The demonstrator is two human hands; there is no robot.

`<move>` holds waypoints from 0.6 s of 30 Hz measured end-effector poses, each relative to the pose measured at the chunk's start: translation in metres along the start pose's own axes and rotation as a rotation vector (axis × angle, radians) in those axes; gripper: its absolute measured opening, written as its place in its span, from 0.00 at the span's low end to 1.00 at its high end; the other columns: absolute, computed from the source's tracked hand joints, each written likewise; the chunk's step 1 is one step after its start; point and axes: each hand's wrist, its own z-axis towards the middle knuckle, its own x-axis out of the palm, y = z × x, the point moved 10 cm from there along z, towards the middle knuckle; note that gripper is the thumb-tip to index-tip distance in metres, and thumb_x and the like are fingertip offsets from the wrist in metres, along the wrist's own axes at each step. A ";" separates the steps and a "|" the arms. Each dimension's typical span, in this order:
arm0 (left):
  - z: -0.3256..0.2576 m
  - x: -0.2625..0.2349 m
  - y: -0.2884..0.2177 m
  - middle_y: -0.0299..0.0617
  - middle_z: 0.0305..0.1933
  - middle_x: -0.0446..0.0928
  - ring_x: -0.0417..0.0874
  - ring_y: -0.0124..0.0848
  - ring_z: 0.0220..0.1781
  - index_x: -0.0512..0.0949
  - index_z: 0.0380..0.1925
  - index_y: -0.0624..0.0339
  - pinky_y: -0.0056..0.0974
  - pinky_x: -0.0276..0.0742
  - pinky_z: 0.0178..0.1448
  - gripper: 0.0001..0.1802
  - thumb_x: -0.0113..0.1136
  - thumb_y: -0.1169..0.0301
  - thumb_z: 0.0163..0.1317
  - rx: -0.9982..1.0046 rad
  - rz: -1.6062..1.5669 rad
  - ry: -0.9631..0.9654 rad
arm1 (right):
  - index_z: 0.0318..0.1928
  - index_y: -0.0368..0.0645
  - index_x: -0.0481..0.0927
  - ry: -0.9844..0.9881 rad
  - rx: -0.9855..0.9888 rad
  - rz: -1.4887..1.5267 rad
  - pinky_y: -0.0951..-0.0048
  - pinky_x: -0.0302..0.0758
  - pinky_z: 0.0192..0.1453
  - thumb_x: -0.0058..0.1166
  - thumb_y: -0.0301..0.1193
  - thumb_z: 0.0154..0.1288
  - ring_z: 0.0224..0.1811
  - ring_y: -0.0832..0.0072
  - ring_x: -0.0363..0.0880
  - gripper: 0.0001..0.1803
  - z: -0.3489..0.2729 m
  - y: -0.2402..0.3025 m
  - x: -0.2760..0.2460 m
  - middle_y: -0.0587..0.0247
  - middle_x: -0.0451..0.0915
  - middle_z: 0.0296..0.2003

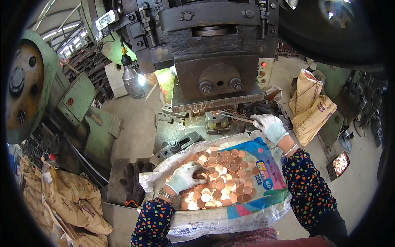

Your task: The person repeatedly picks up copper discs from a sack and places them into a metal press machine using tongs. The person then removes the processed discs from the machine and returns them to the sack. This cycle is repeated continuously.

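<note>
My left hand (186, 178), in a white glove, reaches into a heap of round copper discs (224, 181). Its fingers curl around some discs at the heap's left side; how many is hidden. The heap lies on a spread-out printed woven sack (263, 208) in front of me. In my right hand (270, 128), also gloved, is a pair of long metal tweezers (236, 117). Their tips point left, at a small die block (217, 123) beneath the raised ram (220, 78) of a power press. A reddish disc seems to sit at the tips.
A lit work lamp (132, 80) hangs left of the ram. Clamp and bolt (175, 146) stand on the press bed. Dark gloves (138, 179) lie left of the sack. Paper sacks (314, 115) stand at right, more (74, 201) at lower left. A control panel (263, 72) with buttons is behind.
</note>
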 end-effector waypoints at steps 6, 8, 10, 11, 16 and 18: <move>-0.006 -0.009 0.008 0.41 0.54 0.73 0.73 0.39 0.58 0.77 0.50 0.47 0.40 0.70 0.61 0.30 0.65 0.46 0.48 -0.034 0.296 -0.009 | 0.51 0.48 0.78 0.094 0.076 0.469 0.64 0.74 0.37 0.46 0.41 0.68 0.32 0.60 0.79 0.18 -0.059 0.030 -0.010 0.54 0.79 0.29; -0.008 -0.017 0.011 0.43 0.48 0.77 0.78 0.41 0.50 0.79 0.45 0.51 0.41 0.74 0.55 0.27 0.66 0.50 0.48 -0.051 0.220 -0.095 | 0.52 0.47 0.78 0.182 0.156 0.646 0.66 0.74 0.36 0.47 0.41 0.67 0.29 0.62 0.79 0.19 -0.092 0.043 -0.003 0.53 0.79 0.27; -0.008 -0.015 0.014 0.43 0.46 0.78 0.79 0.40 0.48 0.79 0.44 0.53 0.41 0.75 0.53 0.26 0.68 0.52 0.47 -0.072 0.187 -0.083 | 0.53 0.44 0.78 0.244 0.237 0.779 0.69 0.74 0.35 0.48 0.39 0.67 0.28 0.67 0.79 0.19 -0.120 0.053 0.007 0.54 0.79 0.26; -0.008 -0.013 0.015 0.43 0.46 0.78 0.79 0.40 0.48 0.79 0.44 0.53 0.41 0.75 0.52 0.26 0.68 0.53 0.47 -0.086 0.144 -0.064 | 0.54 0.43 0.77 0.304 0.282 0.779 0.72 0.75 0.35 0.49 0.38 0.67 0.27 0.72 0.79 0.19 -0.133 0.054 0.013 0.55 0.79 0.27; -0.010 -0.024 0.018 0.40 0.36 0.81 0.82 0.35 0.39 0.80 0.40 0.54 0.37 0.77 0.45 0.20 0.69 0.59 0.47 -0.118 -0.058 -0.171 | 0.55 0.35 0.75 0.348 0.441 1.072 0.76 0.74 0.35 0.51 0.34 0.66 0.27 0.82 0.75 0.20 -0.179 0.060 0.033 0.65 0.78 0.27; -0.011 -0.022 0.023 0.39 0.31 0.82 0.83 0.32 0.34 0.80 0.37 0.56 0.36 0.78 0.42 0.16 0.68 0.62 0.48 -0.145 -0.228 -0.171 | 0.55 0.36 0.75 0.374 0.457 1.061 0.76 0.74 0.35 0.51 0.37 0.67 0.28 0.82 0.75 0.22 -0.186 0.058 0.040 0.65 0.79 0.27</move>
